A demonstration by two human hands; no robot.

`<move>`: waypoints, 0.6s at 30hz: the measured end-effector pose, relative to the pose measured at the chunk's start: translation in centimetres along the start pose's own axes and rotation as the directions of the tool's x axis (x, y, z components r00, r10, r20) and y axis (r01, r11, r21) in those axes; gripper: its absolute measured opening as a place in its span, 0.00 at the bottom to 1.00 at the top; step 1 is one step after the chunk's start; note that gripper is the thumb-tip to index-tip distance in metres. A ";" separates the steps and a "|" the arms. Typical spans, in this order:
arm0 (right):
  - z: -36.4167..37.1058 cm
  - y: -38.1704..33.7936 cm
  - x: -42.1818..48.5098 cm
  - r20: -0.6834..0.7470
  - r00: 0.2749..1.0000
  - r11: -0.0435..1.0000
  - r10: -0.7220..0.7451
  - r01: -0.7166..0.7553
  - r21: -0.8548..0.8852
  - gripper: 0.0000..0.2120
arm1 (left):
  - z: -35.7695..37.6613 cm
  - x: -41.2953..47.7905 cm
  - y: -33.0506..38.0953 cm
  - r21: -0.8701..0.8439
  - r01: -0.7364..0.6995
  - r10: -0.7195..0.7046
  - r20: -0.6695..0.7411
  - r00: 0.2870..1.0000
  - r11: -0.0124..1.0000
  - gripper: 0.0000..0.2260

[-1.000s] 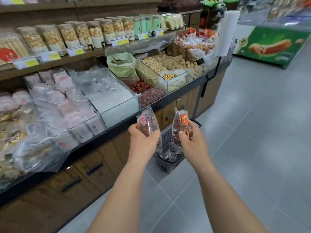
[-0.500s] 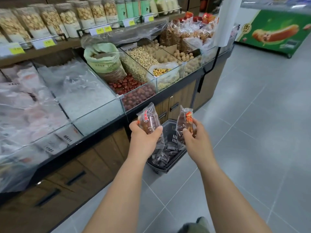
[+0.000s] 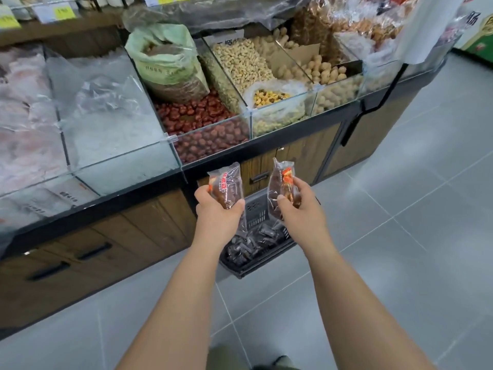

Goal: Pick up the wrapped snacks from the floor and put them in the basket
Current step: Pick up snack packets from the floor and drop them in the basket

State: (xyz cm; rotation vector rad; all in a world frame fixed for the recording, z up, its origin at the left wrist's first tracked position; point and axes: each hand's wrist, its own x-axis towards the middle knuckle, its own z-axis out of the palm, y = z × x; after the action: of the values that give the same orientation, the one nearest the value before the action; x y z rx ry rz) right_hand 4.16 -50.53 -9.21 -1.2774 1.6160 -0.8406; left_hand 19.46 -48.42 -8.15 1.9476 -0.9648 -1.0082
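My left hand [image 3: 217,217] grips a clear-wrapped brown snack with a red label [image 3: 226,184], held upright. My right hand [image 3: 300,209] grips a second wrapped snack [image 3: 280,186] of the same kind, also upright. Both hands hover side by side above a dark plastic basket [image 3: 260,264] that stands on the grey tiled floor against the counter. Several dark wrapped snacks [image 3: 250,243] lie inside the basket. My forearms partly hide the basket's left and right sides.
A long counter with wooden drawers [image 3: 149,231] runs along the left. Its glass bins hold red dates [image 3: 202,126], peanuts [image 3: 242,62] and bagged goods. A green sack [image 3: 165,62] sits in one bin. Grey floor tiles [image 3: 400,222] stretch to the right.
The view has tipped down and moved closer to the counter and basket. Both hands still hold their snacks, now nearer above the basket.
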 end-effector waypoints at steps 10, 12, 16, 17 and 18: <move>4.4 0.5 9.1 0.090 0.996 0.997 -0.011 0.018 -0.074 0.26 | 2.0 9.7 -1.9 -0.089 0.161 -0.170 -0.107 0.980 0.983 0.28; 5.7 0.4 10.7 0.120 0.993 0.995 -0.015 0.027 -0.096 0.27 | 1.8 11.6 -2.0 -0.079 0.159 -0.167 -0.109 0.980 0.984 0.29; 7.6 0.1 13.3 0.146 0.989 0.991 -0.010 0.029 -0.132 0.27 | 1.5 14.5 -2.1 -0.043 0.141 -0.145 -0.102 0.984 0.989 0.28; 7.9 0.0 13.8 0.155 0.988 0.990 -0.012 0.034 -0.139 0.27 | 1.4 15.1 -2.1 -0.039 0.133 -0.136 -0.106 0.985 0.990 0.28; 8.2 0.0 14.2 0.165 0.986 0.989 -0.012 0.036 -0.144 0.27 | 1.3 15.7 -2.2 -0.031 0.129 -0.132 -0.110 0.985 0.991 0.29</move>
State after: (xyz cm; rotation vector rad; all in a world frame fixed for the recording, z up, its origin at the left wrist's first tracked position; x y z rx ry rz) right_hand 10.67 -64.20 -15.53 -1.4327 1.5555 -0.6223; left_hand 25.42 -61.11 -15.57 2.0462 -0.7681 -0.9668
